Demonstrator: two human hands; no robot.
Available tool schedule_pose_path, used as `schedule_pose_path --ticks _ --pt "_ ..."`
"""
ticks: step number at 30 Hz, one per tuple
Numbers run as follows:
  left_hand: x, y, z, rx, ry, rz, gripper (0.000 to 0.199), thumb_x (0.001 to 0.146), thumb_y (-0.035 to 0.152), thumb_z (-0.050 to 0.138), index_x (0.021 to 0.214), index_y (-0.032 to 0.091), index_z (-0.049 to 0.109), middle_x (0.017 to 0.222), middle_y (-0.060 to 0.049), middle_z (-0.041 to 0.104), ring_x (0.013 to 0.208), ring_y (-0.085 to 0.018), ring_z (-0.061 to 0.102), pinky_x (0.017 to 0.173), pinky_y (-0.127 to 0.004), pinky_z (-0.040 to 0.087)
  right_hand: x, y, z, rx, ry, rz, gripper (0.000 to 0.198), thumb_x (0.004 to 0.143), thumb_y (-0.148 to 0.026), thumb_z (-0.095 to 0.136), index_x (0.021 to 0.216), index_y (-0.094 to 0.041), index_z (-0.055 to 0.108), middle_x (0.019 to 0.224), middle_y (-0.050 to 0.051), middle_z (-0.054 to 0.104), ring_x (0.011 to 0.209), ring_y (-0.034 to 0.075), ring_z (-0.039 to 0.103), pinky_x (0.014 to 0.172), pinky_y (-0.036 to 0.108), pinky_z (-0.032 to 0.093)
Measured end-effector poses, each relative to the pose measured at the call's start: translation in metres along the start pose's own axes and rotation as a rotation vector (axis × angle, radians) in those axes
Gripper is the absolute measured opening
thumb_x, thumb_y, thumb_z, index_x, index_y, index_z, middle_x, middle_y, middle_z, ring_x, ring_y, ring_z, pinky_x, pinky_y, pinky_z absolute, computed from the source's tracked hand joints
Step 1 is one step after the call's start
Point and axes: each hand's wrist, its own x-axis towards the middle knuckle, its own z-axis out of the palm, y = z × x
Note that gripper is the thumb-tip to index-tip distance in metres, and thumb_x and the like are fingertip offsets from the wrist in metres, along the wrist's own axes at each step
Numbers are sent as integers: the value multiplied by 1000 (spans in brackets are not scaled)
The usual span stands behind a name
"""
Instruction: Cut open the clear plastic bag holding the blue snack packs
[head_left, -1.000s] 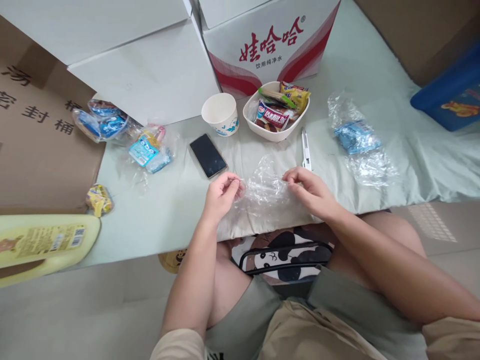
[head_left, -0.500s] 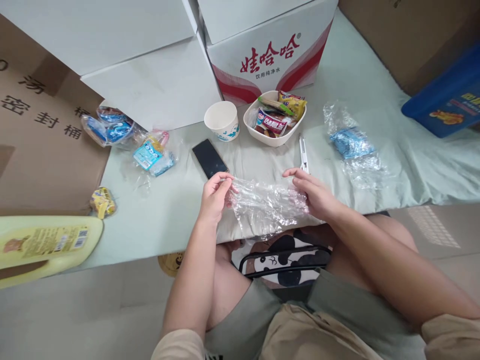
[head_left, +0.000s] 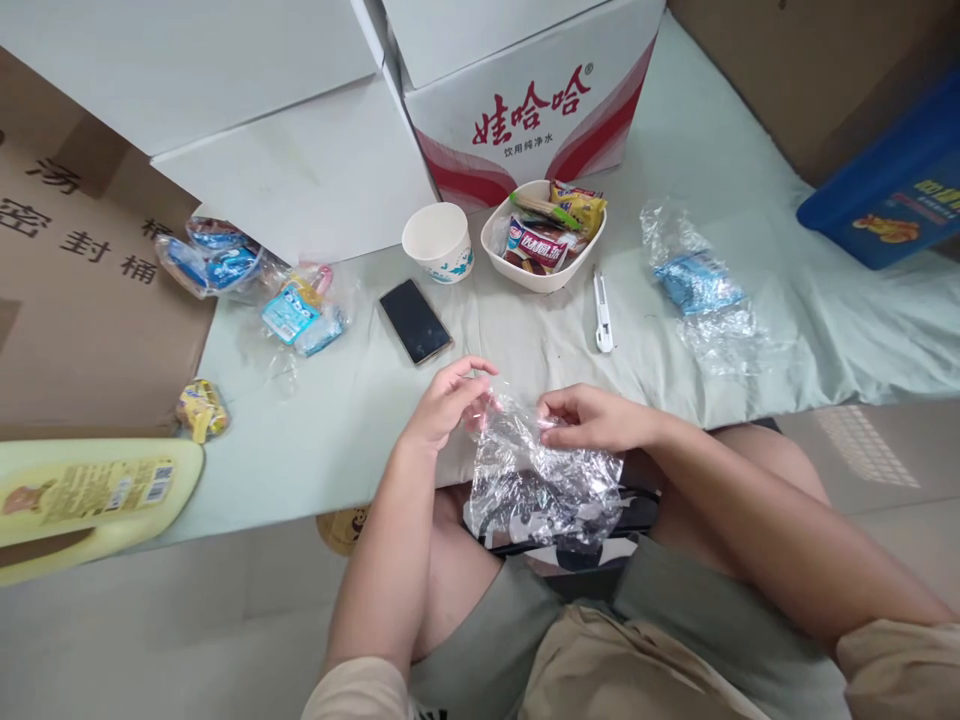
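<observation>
A crinkled clear plastic bag (head_left: 547, 480) hangs between my two hands, over the table's front edge and above my lap. My left hand (head_left: 450, 405) has its fingers curled at the bag's upper left corner. My right hand (head_left: 589, 418) pinches the bag's upper edge from the right, thumb against fingers. Just beyond my left hand lies a black phone (head_left: 415, 320). A white utility knife (head_left: 602, 312) rests on the cloth past my right hand.
Behind the phone stand a paper cup (head_left: 439, 245) and a white bowl (head_left: 544, 278) of packaged snacks. Bagged blue packets (head_left: 697, 283) lie at right, other wrapped packets (head_left: 292, 312) at left. White cartons (head_left: 525, 120), a yellow jug (head_left: 90, 490) and a blue container (head_left: 885, 190) surround them.
My right hand has moved left and down, closer to my left hand. The bag, stretched sideways before, now hangs lower over my lap. The utility knife is fully uncovered.
</observation>
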Motion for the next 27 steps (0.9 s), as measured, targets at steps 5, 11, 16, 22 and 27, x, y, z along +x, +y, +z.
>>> schedule_pose_path --ticks 5,11,16,22,27 --pt "-1 -1 -7 -195 -168 149 54 75 57 71 111 20 56 70 -6 73 94 -28 74 82 -36 55 -3 -5 -2 192 115 -78 34 85 -46 69 75 -21 48 61 -7 49 52 7 40 48 23 31" --pt "-6 -1 -15 -256 -305 31 78 69 52 79 132 28 41 81 -2 73 36 -9 52 39 -22 38 -3 -3 -4 333 301 -88 36 84 -51 70 75 -22 51 63 -3 61 51 10 50 48 24 37" --pt "-1 1 -3 -503 -30 186 59 70 61 70 115 26 54 84 -1 70 55 -11 60 52 -23 49 -1 -1 0 403 318 -97 34 82 -50 73 80 -21 55 68 -2 61 54 10 53 51 25 42" --pt "10 -2 26 -506 -48 72 68 66 63 71 120 26 52 124 -10 63 97 -22 67 77 -33 56 5 -1 5 482 415 -111 35 79 -49 75 79 -22 53 67 -4 53 58 10 48 57 27 47" --pt "4 0 11 -452 29 146 65 66 53 75 122 31 49 119 -6 65 71 -13 62 55 -25 47 3 -2 4 475 393 -95 35 78 -49 75 81 -22 53 69 -3 54 57 10 48 55 27 45"
